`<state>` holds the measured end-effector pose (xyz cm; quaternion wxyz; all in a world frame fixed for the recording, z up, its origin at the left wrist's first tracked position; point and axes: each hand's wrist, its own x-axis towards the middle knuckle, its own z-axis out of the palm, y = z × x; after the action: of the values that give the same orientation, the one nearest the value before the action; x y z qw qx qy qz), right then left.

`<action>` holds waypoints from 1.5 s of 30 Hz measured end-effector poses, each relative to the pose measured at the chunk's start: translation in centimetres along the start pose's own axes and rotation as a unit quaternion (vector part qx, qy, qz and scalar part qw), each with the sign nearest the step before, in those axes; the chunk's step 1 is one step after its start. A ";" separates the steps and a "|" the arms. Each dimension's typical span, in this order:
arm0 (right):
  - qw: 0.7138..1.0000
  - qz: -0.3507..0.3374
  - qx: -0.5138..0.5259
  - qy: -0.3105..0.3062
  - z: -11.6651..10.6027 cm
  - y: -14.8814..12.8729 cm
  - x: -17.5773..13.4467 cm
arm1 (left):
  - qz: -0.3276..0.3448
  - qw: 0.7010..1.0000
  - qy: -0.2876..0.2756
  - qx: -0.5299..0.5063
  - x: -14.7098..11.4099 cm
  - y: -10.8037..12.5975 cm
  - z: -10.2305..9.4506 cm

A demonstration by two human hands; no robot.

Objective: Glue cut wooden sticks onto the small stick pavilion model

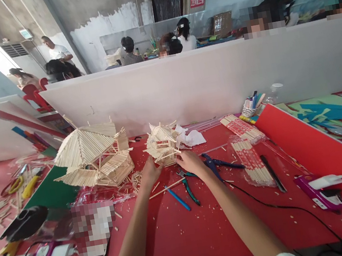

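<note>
A small pavilion model (162, 142) built from thin wooden sticks stands on the red table, between my two hands. My left hand (151, 173) has its fingers closed at the lower left side of the model's base. At the lower right side my right hand (190, 161) grips the base with bent fingers; parts of the fingertips are hidden. Left of them rests a larger stick pavilion (95, 157) with a ribbed roof. Just below my hands lie green-handled pliers (190, 190), a blue pen (177, 198) and a loose stick (167, 188). A dark blue tool (212, 167) lies beside my right wrist.
Packs of sticks (252, 163) and a red board (315, 155) are on the right. A power strip (321, 194) trails cables across the table. At left are a phone (98, 229), a glue gun (25, 223) and scissors (15, 185). A white partition (167, 89) stands behind; people sit beyond it.
</note>
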<state>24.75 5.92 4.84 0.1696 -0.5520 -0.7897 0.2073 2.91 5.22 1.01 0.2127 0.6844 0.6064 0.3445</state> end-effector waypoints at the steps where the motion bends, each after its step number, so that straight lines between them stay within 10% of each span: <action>1: 1.000 0.006 -0.002 0.011 0.4 -0.1 0.3 | 0.001 1.000 0.007 -0.003 0.0 0.0 0.3; 22: 0.950 -0.126 0.213 0.192 0.0 -3.3 -2.6 | 0.052 0.981 -0.016 -0.188 -1.5 3.4 -5.9; 45: 0.924 -0.203 0.185 0.267 -1.3 -2.4 -7.3 | 0.028 0.976 0.138 -0.168 -7.8 7.5 -3.8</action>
<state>25.87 -1.57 6.91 0.5114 -0.3739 -0.7578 0.1563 5.08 -4.18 7.17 0.2294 0.6015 0.5442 0.5379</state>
